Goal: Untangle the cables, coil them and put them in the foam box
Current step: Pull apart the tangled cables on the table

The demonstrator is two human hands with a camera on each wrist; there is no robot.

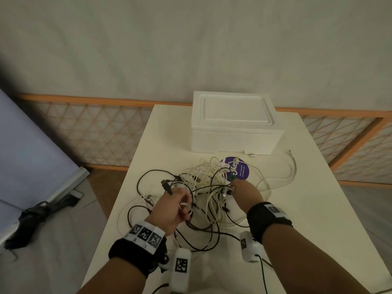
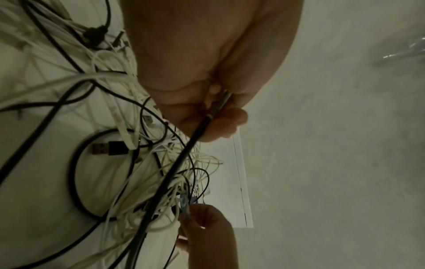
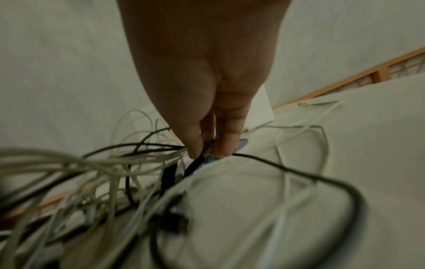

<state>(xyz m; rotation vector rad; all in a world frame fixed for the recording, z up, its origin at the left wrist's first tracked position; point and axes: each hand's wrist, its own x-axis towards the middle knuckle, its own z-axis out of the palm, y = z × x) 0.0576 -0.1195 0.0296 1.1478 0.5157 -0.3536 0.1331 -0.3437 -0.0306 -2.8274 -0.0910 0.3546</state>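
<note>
Head view, cables (image 1: 203,187) tangled between hands

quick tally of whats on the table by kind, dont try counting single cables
foam box, lid on: 1
cable tangle, black and white mixed: 1
purple round sticker: 1
hands in the tangle: 2, left hand and right hand
total: 5

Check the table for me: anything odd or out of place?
One thing: the foam box has its lid on, so no cable can go in yet. The cables are one knotted heap, partly over a purple sticker. Left hand grips a black cable; right hand pinches into the tangle.
</note>
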